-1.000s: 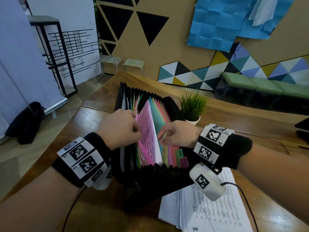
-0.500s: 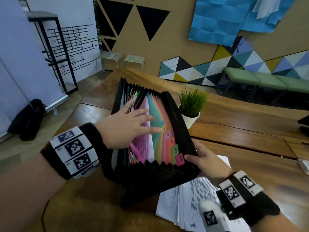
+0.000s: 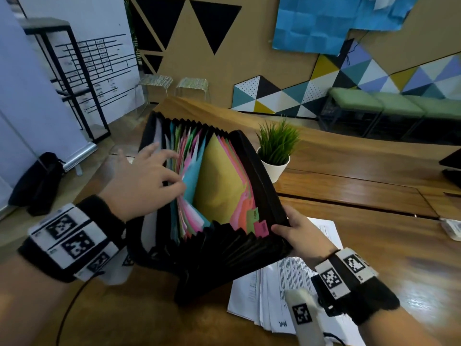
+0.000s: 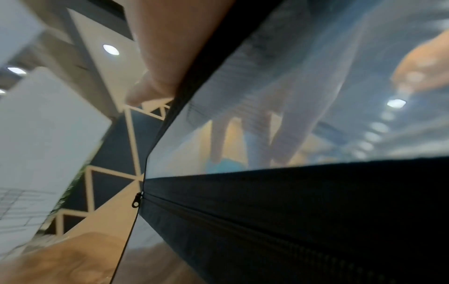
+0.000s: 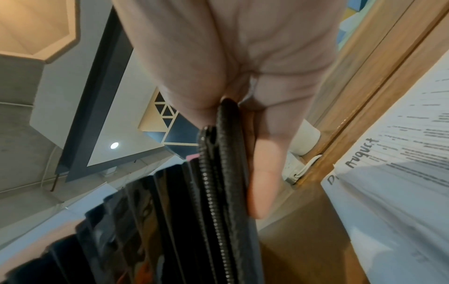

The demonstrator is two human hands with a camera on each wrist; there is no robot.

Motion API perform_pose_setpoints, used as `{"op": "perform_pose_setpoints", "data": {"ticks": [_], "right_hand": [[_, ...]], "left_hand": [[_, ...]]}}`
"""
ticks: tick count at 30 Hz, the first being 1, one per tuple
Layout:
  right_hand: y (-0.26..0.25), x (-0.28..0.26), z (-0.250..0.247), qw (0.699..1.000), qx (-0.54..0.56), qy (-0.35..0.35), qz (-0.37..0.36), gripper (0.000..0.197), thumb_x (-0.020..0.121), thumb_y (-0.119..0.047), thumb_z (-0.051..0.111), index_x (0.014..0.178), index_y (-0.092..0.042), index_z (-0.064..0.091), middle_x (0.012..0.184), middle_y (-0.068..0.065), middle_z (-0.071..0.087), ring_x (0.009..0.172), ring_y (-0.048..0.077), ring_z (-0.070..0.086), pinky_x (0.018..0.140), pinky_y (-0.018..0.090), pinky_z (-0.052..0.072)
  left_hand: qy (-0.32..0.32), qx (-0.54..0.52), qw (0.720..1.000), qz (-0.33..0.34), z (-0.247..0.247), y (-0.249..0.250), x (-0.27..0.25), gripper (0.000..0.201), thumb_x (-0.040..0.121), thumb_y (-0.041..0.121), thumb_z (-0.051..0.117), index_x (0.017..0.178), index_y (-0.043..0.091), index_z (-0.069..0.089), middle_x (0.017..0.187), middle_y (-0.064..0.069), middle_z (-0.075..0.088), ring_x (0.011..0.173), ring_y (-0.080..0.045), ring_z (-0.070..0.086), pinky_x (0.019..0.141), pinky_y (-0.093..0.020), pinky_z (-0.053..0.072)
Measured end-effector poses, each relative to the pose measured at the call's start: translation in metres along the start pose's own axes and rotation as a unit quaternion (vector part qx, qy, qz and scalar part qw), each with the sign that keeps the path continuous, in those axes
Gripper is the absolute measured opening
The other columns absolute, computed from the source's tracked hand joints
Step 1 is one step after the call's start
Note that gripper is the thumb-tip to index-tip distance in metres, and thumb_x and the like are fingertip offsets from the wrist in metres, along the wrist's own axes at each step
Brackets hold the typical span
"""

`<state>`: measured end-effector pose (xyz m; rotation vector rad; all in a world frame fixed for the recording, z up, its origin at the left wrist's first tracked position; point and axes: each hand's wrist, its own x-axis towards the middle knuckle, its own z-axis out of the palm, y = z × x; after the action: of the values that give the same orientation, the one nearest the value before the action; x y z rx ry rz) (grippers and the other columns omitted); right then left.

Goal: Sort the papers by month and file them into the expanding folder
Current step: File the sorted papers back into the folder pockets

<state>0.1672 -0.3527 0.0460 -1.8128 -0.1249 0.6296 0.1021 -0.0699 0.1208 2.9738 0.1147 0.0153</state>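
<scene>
In the head view, a black expanding folder [image 3: 224,255] is seen fanned wide open on the wooden table [image 3: 361,196], its coloured dividers [image 3: 219,186] standing upright (a green tab and a pink tab show at the near right end). The left hand [image 3: 144,181] is reached into the left pockets, its fingers spread and lightly bent, the fingertips laid against the pink and blue dividers; nothing is seen to be gripped. The near right corner of the folder is clasped by the right hand [image 3: 299,233]. A stack of printed papers [image 3: 282,290] lies on the table under and beside that corner, and a small potted plant [image 3: 277,156] stands just beyond the folder. In the left wrist view, fingers are seen dimly, perhaps through a translucent pocket wall [image 4: 291,115], above the black zipped edge. In the right wrist view, the zipped folder edge [image 5: 218,182] is pinched between thumb and fingers [image 5: 264,173], and a sheet marked "August" [image 5: 388,173] lies alongside.
</scene>
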Motion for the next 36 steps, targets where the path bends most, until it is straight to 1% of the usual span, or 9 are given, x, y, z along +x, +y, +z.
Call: {"op": "perform_pose_setpoints", "data": {"ticks": [3, 6, 10, 13, 18, 21, 24, 30, 36], "right_hand": [[0.003, -0.002, -0.011, 0.997, 0.067, 0.019, 0.026, 0.018, 0.095, -0.021, 0.05, 0.105, -0.009, 0.06, 0.086, 0.01, 0.065, 0.072, 0.021, 0.064, 0.051, 0.029, 0.052], [0.029, 0.01, -0.046, 0.989, -0.044, 0.125, 0.067, 0.029, 0.091, -0.032, 0.055, 0.103, -0.006, 0.062, 0.095, 0.01, 0.063, 0.085, 0.022, 0.058, 0.073, 0.035, 0.05], [0.101, 0.009, -0.091, 0.874, -0.351, 0.15, 0.301, 0.085, 0.069, -0.05, 0.074, 0.133, -0.005, 0.041, 0.118, 0.013, 0.055, 0.097, 0.023, 0.056, 0.083, 0.034, 0.05], [0.144, -0.004, -0.099, 0.82, -0.427, 0.159, 0.347, 0.105, 0.061, -0.065, 0.072, 0.136, -0.003, 0.034, 0.124, 0.014, 0.052, 0.109, 0.026, 0.054, 0.094, 0.038, 0.048], [0.147, -0.011, -0.095, 0.865, -0.317, 0.229, 0.314, 0.085, 0.067, -0.032, 0.081, 0.128, 0.003, 0.033, 0.117, 0.021, 0.055, 0.102, 0.033, 0.058, 0.088, 0.039, 0.051], [0.147, -0.017, -0.099, 0.875, -0.282, 0.258, 0.297, 0.061, 0.078, -0.014, 0.073, 0.122, 0.004, 0.035, 0.109, 0.021, 0.057, 0.089, 0.029, 0.058, 0.079, 0.037, 0.05], [0.156, -0.024, -0.112, 0.876, -0.287, 0.252, 0.294, 0.032, 0.086, -0.014, 0.062, 0.113, 0.001, 0.052, 0.08, 0.007, 0.057, 0.066, 0.018, 0.054, 0.055, 0.026, 0.045], [0.15, -0.034, -0.121, 0.886, -0.326, 0.213, 0.251, 0.014, 0.087, -0.016, 0.057, 0.1, -0.013, 0.06, 0.077, 0.001, 0.06, 0.063, 0.012, 0.056, 0.046, 0.021, 0.037], [0.167, -0.023, -0.091, 0.852, -0.428, 0.173, 0.246, 0.023, 0.086, -0.024, 0.059, 0.105, -0.011, 0.055, 0.1, 0.0, 0.053, 0.097, 0.016, 0.053, 0.091, 0.03, 0.049]], "left_hand": [[0.004, -0.069, 0.998, 0.007, 0.002, -0.006, 0.001, 0.02, 0.084, 0.049, 0.049, 0.068, 0.05, 0.062, 0.139, 0.007, 0.045, 0.132, -0.014, 0.028, 0.108, -0.038, 0.023], [0.021, -0.087, 0.996, 0.027, 0.002, -0.007, 0.003, 0.019, 0.081, 0.048, 0.052, 0.066, 0.048, 0.063, 0.133, 0.004, 0.051, 0.125, -0.015, 0.037, 0.103, -0.036, 0.029], [0.035, -0.086, 0.996, 0.016, 0.002, -0.009, 0.002, 0.013, 0.084, 0.038, 0.065, 0.075, 0.033, 0.073, 0.133, 0.005, 0.051, 0.12, -0.013, 0.042, 0.097, -0.03, 0.031], [0.04, -0.092, 0.995, 0.017, 0.002, -0.009, 0.0, 0.016, 0.08, 0.047, 0.067, 0.068, 0.036, 0.07, 0.13, 0.007, 0.052, 0.119, -0.014, 0.044, 0.096, -0.034, 0.033], [0.033, -0.101, 0.994, 0.016, 0.003, 0.0, 0.003, 0.017, 0.079, 0.051, 0.065, 0.066, 0.04, 0.066, 0.13, 0.008, 0.053, 0.119, -0.014, 0.045, 0.096, -0.037, 0.035], [0.015, -0.102, 0.995, 0.018, 0.002, 0.005, 0.006, 0.032, 0.06, 0.071, 0.039, 0.063, 0.048, 0.06, 0.128, 0.012, 0.053, 0.117, -0.011, 0.046, 0.096, -0.037, 0.039], [0.01, -0.092, 0.995, 0.025, 0.003, 0.009, 0.008, 0.032, 0.057, 0.072, 0.033, 0.062, 0.051, 0.057, 0.128, 0.012, 0.053, 0.115, -0.012, 0.048, 0.096, -0.038, 0.041], [0.013, -0.089, 0.996, 0.017, 0.004, 0.013, 0.008, 0.015, 0.069, 0.061, 0.05, 0.062, 0.05, 0.058, 0.127, 0.014, 0.053, 0.114, -0.01, 0.048, 0.095, -0.039, 0.042], [0.03, -0.076, 0.996, 0.033, 0.006, 0.021, 0.011, 0.015, 0.08, 0.049, 0.063, 0.065, 0.046, 0.062, 0.127, 0.012, 0.053, 0.115, -0.011, 0.048, 0.092, -0.037, 0.042]]}}
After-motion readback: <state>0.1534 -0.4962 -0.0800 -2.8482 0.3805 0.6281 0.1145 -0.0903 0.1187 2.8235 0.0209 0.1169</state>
